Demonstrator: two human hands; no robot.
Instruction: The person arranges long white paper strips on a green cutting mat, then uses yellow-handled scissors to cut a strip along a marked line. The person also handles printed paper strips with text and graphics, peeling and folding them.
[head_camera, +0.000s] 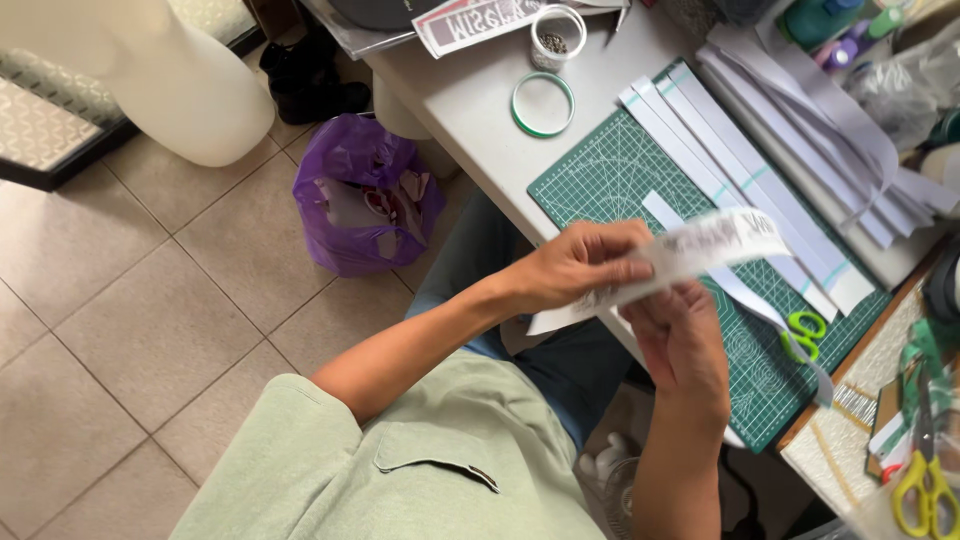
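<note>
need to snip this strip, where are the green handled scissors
In the head view, the green-handled scissors lie on the green cutting mat, near its right edge, just right of the hand under the printed paper strip.

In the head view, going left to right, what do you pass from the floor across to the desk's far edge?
Purple plastic bag on the tiled floor → green ring on the desk → left hand gripping a printed paper strip → right hand beneath it → green-handled scissors on the cutting mat → yellow-handled scissors.

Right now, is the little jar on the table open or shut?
Open. The jar stands upright with no lid on top, and dark bits show inside.
</note>
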